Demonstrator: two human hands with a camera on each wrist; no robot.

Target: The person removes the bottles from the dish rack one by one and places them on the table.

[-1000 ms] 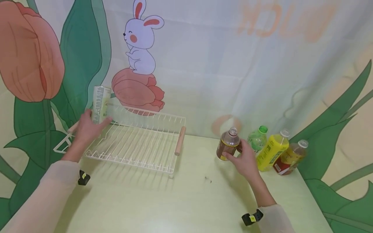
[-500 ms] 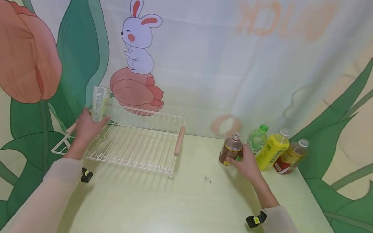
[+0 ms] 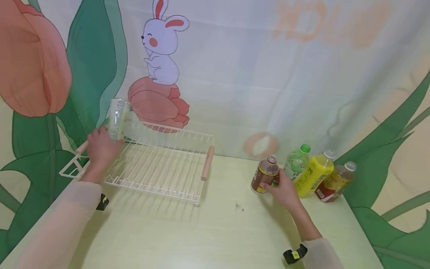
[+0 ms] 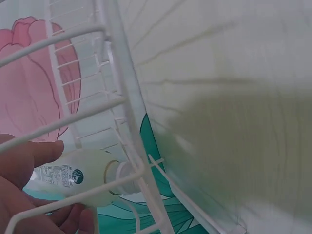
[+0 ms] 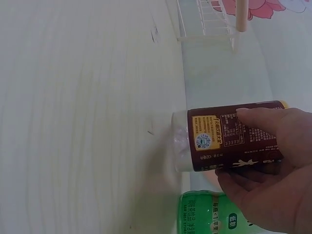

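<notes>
My left hand [image 3: 103, 145] grips a pale-labelled bottle [image 3: 118, 118] at the left back of a white wire dish rack [image 3: 160, 168]. In the left wrist view, the thumb and fingers lie round this bottle [image 4: 73, 173]. Its base is up and its narrow neck points down between the rack's wires. My right hand [image 3: 283, 190] holds a brown-labelled plastic bottle [image 3: 263, 177] upright, right of the rack. Its clear base [image 5: 181, 141] is near the table; contact cannot be told. Thumb and fingers pinch its label from opposite sides in the right wrist view.
A green bottle [image 3: 296, 161], a yellow-labelled bottle [image 3: 314, 175] and a red-and-yellow-labelled bottle [image 3: 336, 182] stand close together right of my right hand. Wooden handles [image 3: 208, 163] flank the rack. Behind the table [image 3: 201, 235] hangs a printed curtain [image 3: 231, 82].
The brown-labelled bottle has moved slightly right and nearer to me with my right hand, then stayed almost in place. The pale bottle and left hand have shifted a little.
</notes>
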